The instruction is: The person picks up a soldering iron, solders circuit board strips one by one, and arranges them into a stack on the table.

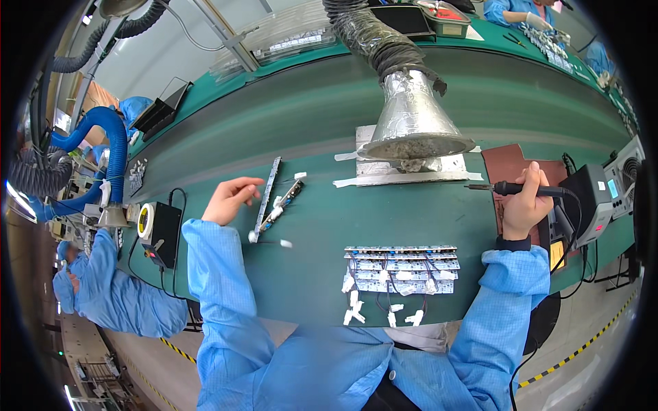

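Observation:
My right hand (525,211) grips a soldering iron (506,188) by its dark handle, its tip pointing left above the green bench. Over on the left, my left hand (232,199) holds nothing; its fingers are loosely bent and apart. Its fingertips are close beside a narrow upright circuit board strip (268,197); whether they touch it I cannot tell. Just right of that strip lies a second board strip (282,207) with white connectors on it. Between my forearms, several white circuit board strips (401,266) lie in a row, with dark wires and white plugs (355,308) toward me.
A foil-covered fume hood (415,116) hangs over a taped white plate (411,171). At right stand a soldering station (589,202) and a brown mat (510,159). A black box (160,233) with a yellow-and-white reel stands at left. Co-workers in blue sit left and far right.

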A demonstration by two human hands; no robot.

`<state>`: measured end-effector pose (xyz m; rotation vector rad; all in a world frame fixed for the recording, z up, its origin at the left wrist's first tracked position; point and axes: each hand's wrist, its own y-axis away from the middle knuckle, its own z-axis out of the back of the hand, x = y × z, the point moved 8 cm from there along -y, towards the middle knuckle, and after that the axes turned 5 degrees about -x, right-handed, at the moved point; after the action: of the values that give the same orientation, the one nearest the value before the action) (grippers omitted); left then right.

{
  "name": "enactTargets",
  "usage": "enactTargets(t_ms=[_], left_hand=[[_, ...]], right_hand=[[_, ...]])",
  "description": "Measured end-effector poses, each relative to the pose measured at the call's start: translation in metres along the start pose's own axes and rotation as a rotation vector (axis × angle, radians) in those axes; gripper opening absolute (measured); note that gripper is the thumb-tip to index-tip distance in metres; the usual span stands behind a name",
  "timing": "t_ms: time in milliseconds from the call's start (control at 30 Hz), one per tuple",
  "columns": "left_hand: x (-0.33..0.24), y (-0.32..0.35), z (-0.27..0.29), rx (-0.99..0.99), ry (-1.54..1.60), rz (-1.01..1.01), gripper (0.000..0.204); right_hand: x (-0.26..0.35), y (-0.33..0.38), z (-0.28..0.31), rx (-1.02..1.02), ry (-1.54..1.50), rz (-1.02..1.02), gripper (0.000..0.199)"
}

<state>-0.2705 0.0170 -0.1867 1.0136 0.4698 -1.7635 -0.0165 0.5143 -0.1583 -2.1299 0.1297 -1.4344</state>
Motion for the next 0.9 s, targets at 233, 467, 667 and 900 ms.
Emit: enactTargets(t_ms=[233,467,667,900], left_hand=[[-0.042,0.054,-0.023,-0.03,-0.159,-0.079,0.021],[-0.069,0.055,-0.069,-0.198,-0.572,-0.36,0.033],[-0.067,0.028,-0.073,-0.012,-0.408,0.021,0.035],[-0.074,0.006,-0.092,0.029,-0.69,-0.1,0.039]], right_hand=[[0.0,0.0,0.001,0.001,0.028,0.017,0.039],[0.0,0.002,-0.002,0.006,-0.008,-0.039,0.038],[0.0,0.001,-0.001,-0.002,0.01,0.01,0.038],[0.0,0.0,-0.003,0.021,0.025,0.016,0.038]])
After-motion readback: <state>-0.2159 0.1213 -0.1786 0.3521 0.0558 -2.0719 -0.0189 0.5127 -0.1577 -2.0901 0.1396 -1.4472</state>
